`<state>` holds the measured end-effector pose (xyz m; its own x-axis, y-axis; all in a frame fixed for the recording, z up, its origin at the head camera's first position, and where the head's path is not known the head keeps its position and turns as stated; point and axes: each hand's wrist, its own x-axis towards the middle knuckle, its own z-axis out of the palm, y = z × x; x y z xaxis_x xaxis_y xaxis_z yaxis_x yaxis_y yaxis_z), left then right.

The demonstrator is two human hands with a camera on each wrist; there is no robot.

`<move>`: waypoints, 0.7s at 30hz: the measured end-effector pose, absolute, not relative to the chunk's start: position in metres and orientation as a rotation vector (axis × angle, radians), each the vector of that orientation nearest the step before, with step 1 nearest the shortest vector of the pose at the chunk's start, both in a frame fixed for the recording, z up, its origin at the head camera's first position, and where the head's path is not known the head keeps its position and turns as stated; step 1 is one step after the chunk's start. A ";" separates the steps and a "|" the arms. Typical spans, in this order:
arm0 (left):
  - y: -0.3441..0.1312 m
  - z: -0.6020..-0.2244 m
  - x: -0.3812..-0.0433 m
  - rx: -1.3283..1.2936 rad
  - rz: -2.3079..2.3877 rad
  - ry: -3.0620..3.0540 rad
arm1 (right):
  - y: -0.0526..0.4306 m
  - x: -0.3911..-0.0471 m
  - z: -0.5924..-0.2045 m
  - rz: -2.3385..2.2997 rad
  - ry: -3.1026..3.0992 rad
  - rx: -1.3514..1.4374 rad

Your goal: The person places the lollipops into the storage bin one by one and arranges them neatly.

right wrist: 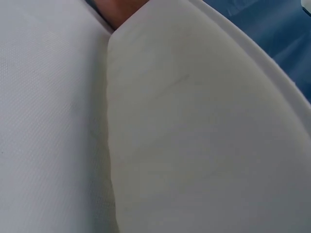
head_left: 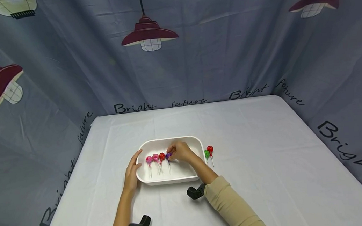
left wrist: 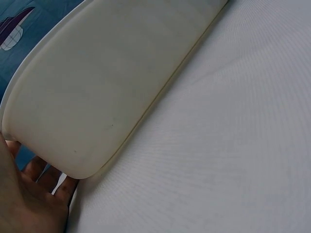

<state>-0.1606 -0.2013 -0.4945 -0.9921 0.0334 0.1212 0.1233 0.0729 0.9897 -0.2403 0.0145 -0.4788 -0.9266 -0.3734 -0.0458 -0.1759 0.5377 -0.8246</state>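
A white tray (head_left: 185, 177) stands on the table, holding two pink lollipops (head_left: 149, 160), a red one (head_left: 162, 156) and a purple lollipop (head_left: 169, 164) in a row, sticks towards me. Over the tray, my right hand (head_left: 181, 151) pinches the purple lollipop by its head. My left hand (head_left: 130, 176) holds the tray's left end, thumb at the rim; in the left wrist view its fingers (left wrist: 48, 179) lie against the outer wall. The right wrist view shows mainly the tray's outer wall (right wrist: 194, 131), with the lollipops hidden.
Just right of the tray lie a green lollipop (head_left: 207, 154) and another red lollipop (head_left: 210, 149) on the white tablecloth (head_left: 266, 163). A grey-blue curtain (head_left: 196, 63) with printed lamps hangs behind the table. Black devices (head_left: 140, 224) are worn at both wrists.
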 end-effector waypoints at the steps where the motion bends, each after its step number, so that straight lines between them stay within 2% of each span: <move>1: -0.202 -0.495 -0.161 -0.169 -2.086 -2.252 | 0.014 -0.240 -0.479 -1.329 2.564 -0.470; 21: -0.202 -0.496 -0.161 -0.163 -2.063 -2.263 | 0.014 -0.238 -0.479 -1.254 2.624 -0.516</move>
